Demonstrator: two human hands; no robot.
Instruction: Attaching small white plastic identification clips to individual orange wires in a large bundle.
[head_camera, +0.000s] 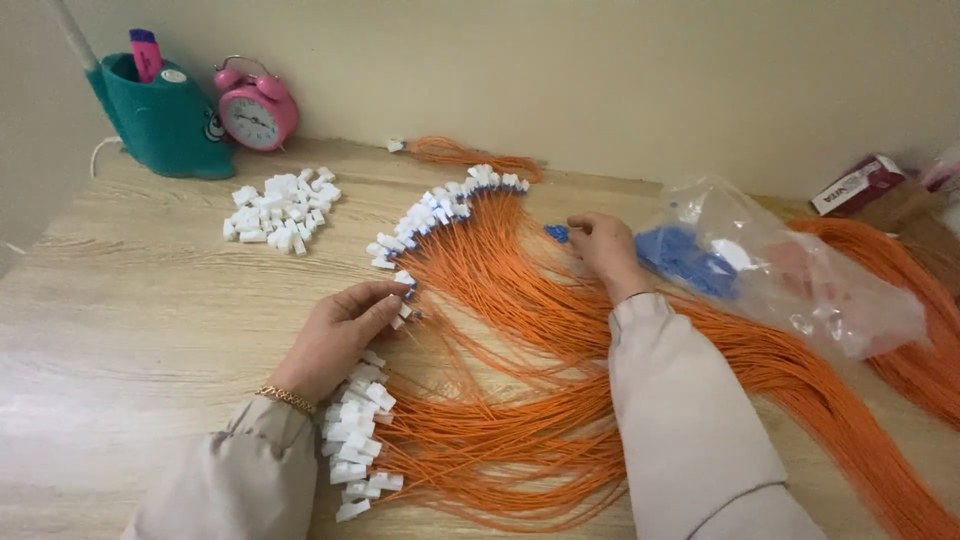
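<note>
Head view: left hand (335, 335) grip pinched narrow on one white connector (403, 279) at the end of an orange cable bundle (520, 330) fanned over the table (130, 300). More capped ends lie just above and below that grip. Right hand (605, 245) grip closed on a small blue cap (556, 233); clear bag of blue caps (790, 270) just right of it. Loose white connector pile (280, 208) up-left of left grip, well apart.
</note>
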